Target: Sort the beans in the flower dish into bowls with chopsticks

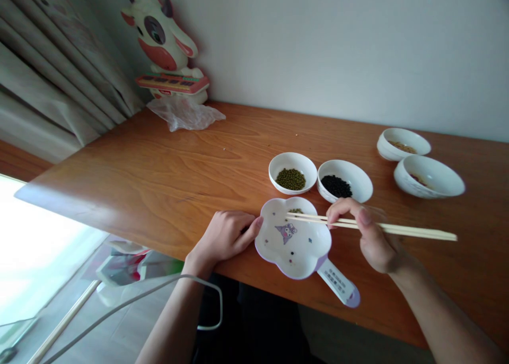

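Observation:
A white flower-shaped bowl with a purple rim (304, 258), a cartoon print and a labelled handle lies near the table's front edge. My left hand (225, 236) rests at its left side, fingers bent and thumb tip against the rim. Wooden chopsticks (413, 230) are gripped in my right hand (371, 231), which hovers over the bowl's right side. Their tips reach inside the bowl, beside a few green beans (296, 211) at its far side. Whether a bean is between the tips cannot be made out. Just behind stand white bowls of green beans (291, 179) and black beans (336, 187).
Two more white bowls, a farther one (384, 147) and a nearer one (409, 184), hold small brownish contents at right. A cow-shaped toy keyboard (170, 83) and a plastic bag (186, 114) sit at the back left. A white cable (159, 287) crosses near my left forearm.

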A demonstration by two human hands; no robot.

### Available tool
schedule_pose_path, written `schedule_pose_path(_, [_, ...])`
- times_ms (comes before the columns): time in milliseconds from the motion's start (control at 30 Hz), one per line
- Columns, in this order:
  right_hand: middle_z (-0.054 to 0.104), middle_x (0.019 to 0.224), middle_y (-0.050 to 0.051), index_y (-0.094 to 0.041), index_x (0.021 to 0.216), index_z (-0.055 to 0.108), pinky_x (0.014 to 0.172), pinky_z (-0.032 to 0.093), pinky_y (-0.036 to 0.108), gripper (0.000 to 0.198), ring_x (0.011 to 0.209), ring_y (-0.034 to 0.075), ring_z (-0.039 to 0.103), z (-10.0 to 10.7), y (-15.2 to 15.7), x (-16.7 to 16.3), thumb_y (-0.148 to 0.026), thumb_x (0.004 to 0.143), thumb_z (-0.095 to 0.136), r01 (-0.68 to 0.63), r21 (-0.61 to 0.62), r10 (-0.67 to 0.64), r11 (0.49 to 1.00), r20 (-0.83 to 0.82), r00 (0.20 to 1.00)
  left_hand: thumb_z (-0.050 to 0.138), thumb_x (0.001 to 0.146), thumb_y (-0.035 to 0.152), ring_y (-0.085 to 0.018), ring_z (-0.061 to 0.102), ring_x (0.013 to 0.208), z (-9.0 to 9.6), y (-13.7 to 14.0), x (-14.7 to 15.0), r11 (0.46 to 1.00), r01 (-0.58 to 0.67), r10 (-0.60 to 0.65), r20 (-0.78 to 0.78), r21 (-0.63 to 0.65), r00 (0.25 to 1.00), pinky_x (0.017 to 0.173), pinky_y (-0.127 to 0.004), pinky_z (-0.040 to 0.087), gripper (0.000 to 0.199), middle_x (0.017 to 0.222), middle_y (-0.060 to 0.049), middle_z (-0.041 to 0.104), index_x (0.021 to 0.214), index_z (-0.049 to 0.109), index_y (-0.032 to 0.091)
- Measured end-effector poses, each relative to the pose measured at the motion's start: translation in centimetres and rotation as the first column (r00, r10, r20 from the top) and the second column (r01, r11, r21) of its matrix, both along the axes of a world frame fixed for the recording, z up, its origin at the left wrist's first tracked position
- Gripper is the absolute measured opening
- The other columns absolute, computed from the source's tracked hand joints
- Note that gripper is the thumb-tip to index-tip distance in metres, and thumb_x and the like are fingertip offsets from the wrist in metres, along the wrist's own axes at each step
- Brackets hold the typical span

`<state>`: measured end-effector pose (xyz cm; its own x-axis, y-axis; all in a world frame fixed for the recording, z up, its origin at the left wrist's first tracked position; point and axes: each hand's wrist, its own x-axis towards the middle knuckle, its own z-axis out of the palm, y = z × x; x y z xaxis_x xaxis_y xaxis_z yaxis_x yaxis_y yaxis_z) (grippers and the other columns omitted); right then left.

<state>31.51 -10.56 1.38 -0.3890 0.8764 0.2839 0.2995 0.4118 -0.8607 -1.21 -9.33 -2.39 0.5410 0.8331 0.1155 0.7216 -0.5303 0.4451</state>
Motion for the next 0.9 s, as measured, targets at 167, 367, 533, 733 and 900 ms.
schedule_pose_path(167, [0.067,0.089,0.007,-0.028,0.095,0.063,0.078,0.045,0.042,0.042,0.084,0.026,0.062,-0.08,-0.24,0.08,-0.047,0.108,0.029,-0.049,0.007,0.048,0.999,0.084,0.995,0.037,0.110,0.040,-0.011,0.049,0.057,-0.05,-0.01,0.00,1.000,0.007,-0.007,0.003,0.004,1.000,0.060,-0.029,0.028,0.049,0.069,0.000,0.065,0.071,0.057,0.019])
schedule_pose_path(367, [0.069,0.090,0.007,-0.027,0.094,0.065,0.078,0.046,0.041,0.043,0.085,0.026,0.064,-0.30,-0.15,0.09,-0.047,0.109,0.029,-0.025,0.009,0.024,1.000,0.078,0.997,0.036,0.110,0.039,-0.012,0.050,0.058,-0.19,0.00,-0.04,1.000,0.006,-0.006,0.006,-0.001,1.000,0.060,-0.029,0.029,0.049,0.069,-0.002,0.065,0.072,0.059,0.018])
schedule_pose_path(533, [0.070,0.088,0.007,-0.026,0.092,0.068,0.078,0.046,0.042,0.046,0.084,0.027,0.065,-0.45,-0.10,0.22,-0.044,0.109,0.029,-0.002,-0.023,0.003,1.000,0.064,0.998,0.036,0.110,0.041,-0.012,0.050,0.059,-0.30,-0.04,-0.08,1.000,-0.004,0.004,-0.016,-0.007,1.000,0.061,-0.029,0.030,0.049,0.070,-0.001,0.066,0.072,0.057,0.019])
schedule_pose_path(733, [0.070,0.094,0.009,-0.028,0.096,0.066,0.083,0.046,0.045,0.046,0.090,0.028,0.065,-0.58,-0.11,0.41,-0.045,0.109,0.025,-0.036,-0.005,0.037,0.999,0.090,0.995,0.037,0.109,0.040,-0.012,0.050,0.058,-0.30,-0.02,-0.10,1.000,-0.009,0.009,-0.007,-0.005,1.000,0.061,-0.028,0.029,0.048,0.070,-0.001,0.066,0.072,0.058,0.019])
schedule_pose_path(900, [0.069,0.096,0.008,-0.027,0.100,0.064,0.082,0.047,0.043,0.040,0.090,0.027,0.065,-0.36,-0.07,0.37,-0.041,0.109,0.028,-0.090,0.007,0.088,0.996,0.140,0.986,0.036,0.110,0.041,-0.012,0.051,0.059,-0.35,-0.02,-0.18,1.000,-0.009,0.009,-0.021,-0.008,1.000,0.062,-0.028,0.031,0.049,0.070,-0.002,0.066,0.072,0.058,0.019])
